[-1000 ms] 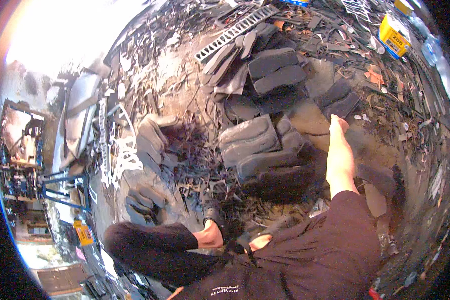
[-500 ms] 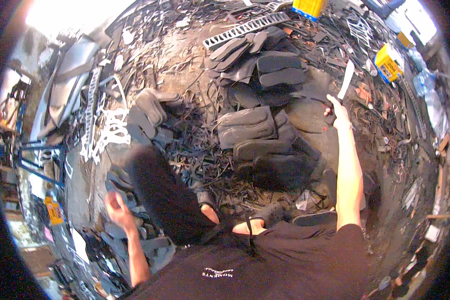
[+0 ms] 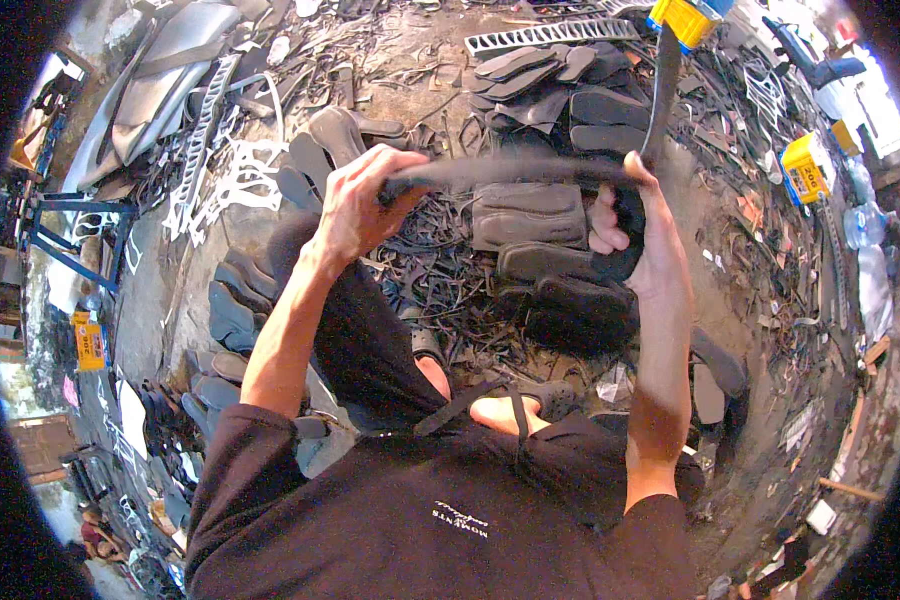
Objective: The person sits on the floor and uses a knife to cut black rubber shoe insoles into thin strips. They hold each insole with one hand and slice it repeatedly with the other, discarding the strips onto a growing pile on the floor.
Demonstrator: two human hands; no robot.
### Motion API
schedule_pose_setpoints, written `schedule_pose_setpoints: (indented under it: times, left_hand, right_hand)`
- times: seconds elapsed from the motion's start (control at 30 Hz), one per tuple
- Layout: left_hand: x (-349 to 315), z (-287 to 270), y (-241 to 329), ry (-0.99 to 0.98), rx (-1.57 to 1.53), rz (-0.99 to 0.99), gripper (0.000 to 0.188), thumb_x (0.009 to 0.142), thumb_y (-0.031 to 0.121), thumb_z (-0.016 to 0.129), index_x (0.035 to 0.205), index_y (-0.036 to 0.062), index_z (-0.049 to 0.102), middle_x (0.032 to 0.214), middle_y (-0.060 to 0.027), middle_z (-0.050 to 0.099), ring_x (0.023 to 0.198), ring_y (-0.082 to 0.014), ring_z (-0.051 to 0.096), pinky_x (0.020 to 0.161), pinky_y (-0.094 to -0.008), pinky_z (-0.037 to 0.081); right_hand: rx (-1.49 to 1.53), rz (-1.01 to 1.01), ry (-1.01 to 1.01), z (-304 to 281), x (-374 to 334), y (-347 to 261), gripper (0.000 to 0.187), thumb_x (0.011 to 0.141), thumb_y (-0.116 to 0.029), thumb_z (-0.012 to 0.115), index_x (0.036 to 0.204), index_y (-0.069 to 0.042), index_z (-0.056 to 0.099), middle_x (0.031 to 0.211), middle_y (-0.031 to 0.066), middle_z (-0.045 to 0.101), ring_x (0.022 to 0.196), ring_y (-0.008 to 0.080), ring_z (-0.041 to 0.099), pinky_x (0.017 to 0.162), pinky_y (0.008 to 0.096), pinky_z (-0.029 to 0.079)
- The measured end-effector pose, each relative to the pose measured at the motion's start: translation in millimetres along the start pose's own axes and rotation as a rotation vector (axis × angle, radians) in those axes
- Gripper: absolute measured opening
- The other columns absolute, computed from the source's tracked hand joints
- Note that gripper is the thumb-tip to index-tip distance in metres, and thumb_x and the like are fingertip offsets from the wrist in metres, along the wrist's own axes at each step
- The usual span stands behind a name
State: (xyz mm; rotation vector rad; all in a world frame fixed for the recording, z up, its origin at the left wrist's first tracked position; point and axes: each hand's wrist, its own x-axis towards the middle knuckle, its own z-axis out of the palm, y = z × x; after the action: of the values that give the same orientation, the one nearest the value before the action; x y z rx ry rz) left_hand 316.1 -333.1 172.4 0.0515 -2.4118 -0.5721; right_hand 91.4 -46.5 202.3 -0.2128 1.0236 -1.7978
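My left hand [image 3: 365, 205] is closed on one end of a dark flat strip-like piece [image 3: 520, 171], which stretches across in front of me, blurred and seen nearly edge-on. In my right hand [image 3: 650, 235] is a knife [image 3: 662, 95], its handle wrapped by the fingers and its blade pointing up and away. The right thumb meets the far end of the dark piece. Below that piece lie stacks of dark shoe soles [image 3: 530, 215], partly covered by my right fingers. More soles [image 3: 335, 135] lie beyond my left hand.
Dark rubber offcuts [image 3: 440, 255] cover the floor between my legs and the stacks. White cut-out sheets [image 3: 255, 170] and a blue metal frame [image 3: 80, 235] lie on the left. Yellow boxes [image 3: 805, 168] stand at the right and far side; loose soles [image 3: 235, 310] sit by my left leg.
My left hand has come up from beside my left leg and now holds the dark piece. My right hand has moved inward with the knife, toward that piece.
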Motion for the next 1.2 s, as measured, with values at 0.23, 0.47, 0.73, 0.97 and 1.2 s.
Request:
schedule_pose_setpoints:
  times: [0.23,0.47,0.73,0.97,1.2]
  left_hand:
    - [-35,-9,19,0.623,-0.652,-0.903,0.04,0.099,0.026,0.081,0.127,-0.0007,0.068,0.114,-0.0067,0.076,0.096,-0.017,0.07,0.088,-0.0311,0.056]
    - [-73,-7,71,0.594,-1.049,-1.462,0.057,0.089,0.035,0.089,0.13,0.001,0.07,0.12,-0.0099,0.075,0.102,-0.0188,0.072,0.094,-0.0351,0.057]
    - [-73,-11,72,0.573,-1.177,-1.484,0.056,0.09,0.035,0.088,0.129,0.0012,0.068,0.115,-0.0083,0.074,0.099,-0.0164,0.071,0.091,-0.0341,0.057]
    - [-86,-8,74,0.524,-1.039,-1.478,0.061,0.088,0.038,0.09,0.131,0.0012,0.065,0.117,-0.0084,0.073,0.101,-0.0164,0.07,0.092,-0.034,0.057]
    - [-91,-16,71,0.576,-1.09,-1.472,0.06,0.088,0.034,0.091,0.131,0.0009,0.065,0.118,-0.0083,0.074,0.101,-0.0164,0.071,0.092,-0.0334,0.057]
  right_hand:
    - [-0.612,-0.339,0.351,28,1,72,0.019,0.11,-0.03,0.056,0.111,-0.01,0.055,0.083,0.0015,0.059,0.061,0.0107,0.051,0.056,0.0292,0.046]
    - [-1.133,-0.43,0.152,101,-83,182,0.032,0.102,-0.022,0.068,0.129,-0.005,0.063,0.096,0.0195,0.074,0.083,0.0356,0.076,0.075,0.0442,0.06]
    - [-1.311,-0.242,0.295,69,-139,216,0.039,0.103,-0.031,0.07,0.127,-0.001,0.062,0.085,0.0207,0.075,0.081,0.0416,0.077,0.072,0.0471,0.059]
    - [-1.326,-0.287,0.251,90,-77,224,0.021,0.104,-0.013,0.067,0.118,0.001,0.06,0.089,0.0266,0.071,0.082,0.045,0.074,0.07,0.0475,0.054]
    - [-1.32,-0.249,0.152,107,-13,221,0.029,0.096,-0.001,0.07,0.124,0.003,0.063,0.094,0.0287,0.074,0.093,0.0506,0.071,0.073,0.0494,0.054]
